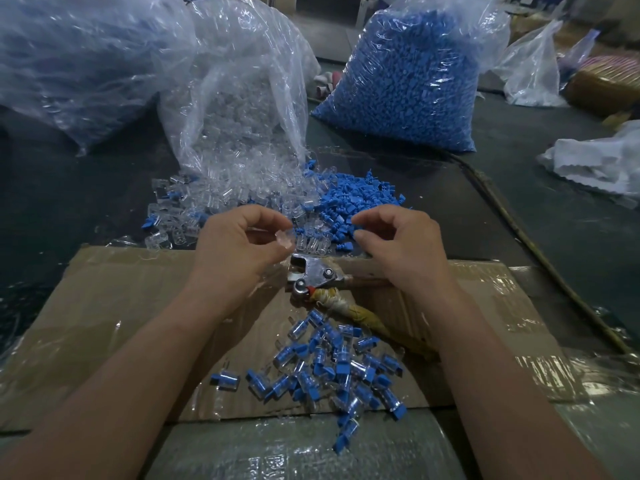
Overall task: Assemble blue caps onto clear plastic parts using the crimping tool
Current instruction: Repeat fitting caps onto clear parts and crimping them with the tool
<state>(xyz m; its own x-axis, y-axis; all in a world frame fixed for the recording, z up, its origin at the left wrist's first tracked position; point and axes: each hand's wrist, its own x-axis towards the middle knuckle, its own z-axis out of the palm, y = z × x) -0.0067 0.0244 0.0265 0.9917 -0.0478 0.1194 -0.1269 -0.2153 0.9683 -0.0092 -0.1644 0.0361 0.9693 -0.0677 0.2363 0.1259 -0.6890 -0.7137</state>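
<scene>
At six o'clock, nearest the person, lies one flat sheet of cardboard (pixel 114 306) covered with shiny tape. On it, from five to six o'clock, sits one loose pile of finished pieces (pixel 332 365), each a clear body with a blue cap pushed in. There are several dozen, too tangled to count singly, and one stray (pixel 225 381) lies apart at seven o'clock of the pile.

Just above the pile, at the centre, rests one metal crimping tool (pixel 317 275) with its head pointing to eleven o'clock. Its cloth-wrapped handles run off toward four o'clock.

Two bare hands hover over the tool's head. The left hand (pixel 239 244), at nine o'clock of the tool, pinches one clear plastic part (pixel 285 239) between thumb and forefinger. The right hand (pixel 398 244), at two o'clock of the tool, has its fingers curled, with thumb and forefinger tips a narrow gap apart. Nothing shows between them.

Beyond the hands, on the dark table (pixel 467 202), are two spilled heaps. The loose clear parts (pixel 221 202) lie at eleven o'clock and the loose blue caps (pixel 360 199) at one o'clock, touching where they meet. Both are far too many to count.

Farther back stand three big plastic bags. One bag of clear parts (pixel 239 109) at twelve o'clock spills open onto the heap. One bag of blue caps (pixel 408 81) stands at one o'clock. One blurred bag (pixel 69 57) sits at ten o'clock, its contents unclear. At three o'clock lies crumpled white plastic (pixel 602 161).
</scene>
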